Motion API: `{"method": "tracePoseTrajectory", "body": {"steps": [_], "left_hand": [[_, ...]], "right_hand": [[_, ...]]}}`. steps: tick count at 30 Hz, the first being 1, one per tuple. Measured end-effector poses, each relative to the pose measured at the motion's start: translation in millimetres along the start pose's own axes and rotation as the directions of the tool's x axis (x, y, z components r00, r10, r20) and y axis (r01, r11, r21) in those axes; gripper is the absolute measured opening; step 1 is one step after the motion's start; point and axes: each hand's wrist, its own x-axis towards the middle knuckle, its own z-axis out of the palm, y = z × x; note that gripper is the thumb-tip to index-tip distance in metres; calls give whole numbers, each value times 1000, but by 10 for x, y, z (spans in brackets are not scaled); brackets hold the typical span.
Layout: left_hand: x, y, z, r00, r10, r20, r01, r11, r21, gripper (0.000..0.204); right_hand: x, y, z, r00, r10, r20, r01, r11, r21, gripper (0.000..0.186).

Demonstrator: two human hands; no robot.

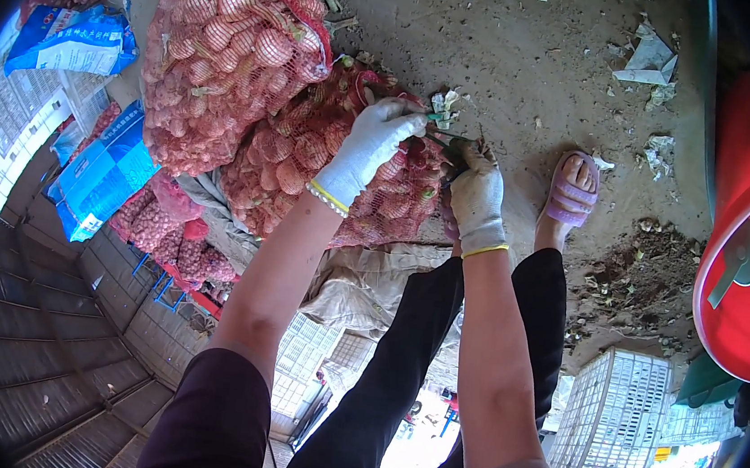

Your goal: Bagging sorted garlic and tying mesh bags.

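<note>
A red mesh sack of garlic (296,159) lies on the ground in front of me, its bulbs showing through the net. At its right end, both my gloved hands are at work. My left hand (373,139), in a white knit glove, pinches a thin green cord (443,136) above the sack's netting. The cord runs across to my right hand (478,199), also gloved, whose fingers are closed on its other part. A fuller red mesh sack of garlic (220,57) leans beside it at the upper left.
Blue-and-white printed sacks (105,176) and more filled mesh sacks (159,227) are at the left. A red tub (743,260) stands at the right, near a white plastic crate (614,424). Dry peelings and paper scraps (649,57) litter the dirt floor. My sandalled foot (573,190) is close by.
</note>
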Motion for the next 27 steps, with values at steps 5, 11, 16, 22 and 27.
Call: {"method": "tracePoseTrajectory", "body": {"steps": [5,11,16,22,27], "left_hand": [[-930,225,596,978,197,66,-207,905,371,14],[-1260,389,348,885,428,182,-444,663,602,15],[-947,368,34,760,638,-125,-372,584,722,24],[-680,774,-47,442,897,31,-534,235,812,36],[-123,237,-198,866,444,231,-237,-42,971,19]], "right_hand": [[-178,19,-99,943,-77,323,139,975,-173,26],[0,-12,-224,983,-3,182,-4,999,36,21],[-335,68,-113,969,17,245,-41,995,93,18],[-559,-155,181,967,-160,198,200,959,-200,15],[-544,-153,203,988,-149,38,154,965,-213,9]]}}
